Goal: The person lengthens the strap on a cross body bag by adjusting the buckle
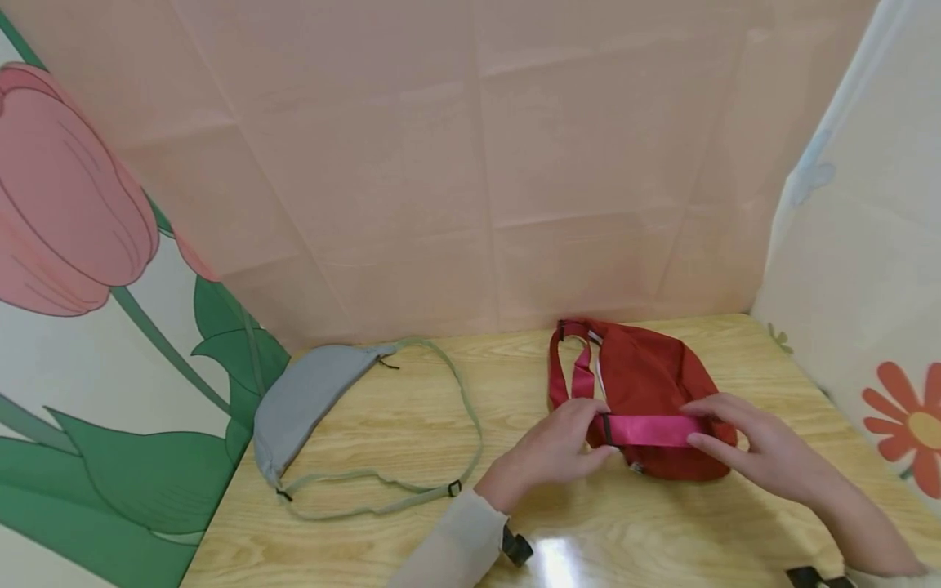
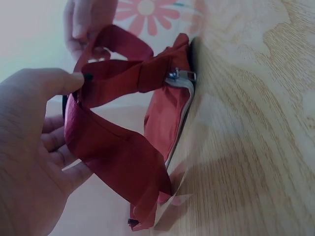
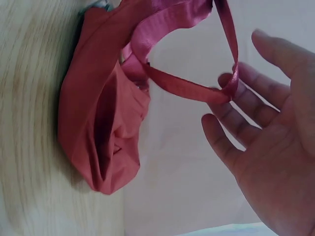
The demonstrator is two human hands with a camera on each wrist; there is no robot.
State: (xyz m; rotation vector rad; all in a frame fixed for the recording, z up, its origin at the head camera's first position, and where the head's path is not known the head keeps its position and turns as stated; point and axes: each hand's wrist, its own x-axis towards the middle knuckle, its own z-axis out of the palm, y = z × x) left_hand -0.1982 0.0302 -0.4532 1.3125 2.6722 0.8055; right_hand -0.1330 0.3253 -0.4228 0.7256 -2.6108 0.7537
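A red bag [image 1: 650, 367] with a white-edged zipper lies at the right of the table, its pink-red strap [image 1: 650, 431] raised in front of it. My left hand [image 1: 551, 447] pinches the strap at its black buckle [image 1: 607, 429], thumb on the near side. In the left wrist view the strap [image 2: 115, 155] falls from that grip in a loop toward the bag. At the strap's other end is my right hand [image 1: 768, 449]. The right wrist view shows its fingertips [image 3: 227, 81] touching the strap's bend, with the thumb held away from them.
To the left lies a grey waist bag [image 1: 316, 396] with a thin pale green strap [image 1: 470, 408] looped across the wooden table [image 1: 412, 555]. A pinkish sheet [image 1: 441, 180] hangs along the back edge. Flower-printed panels stand at the left [image 1: 147, 474] and right [image 1: 867, 310].
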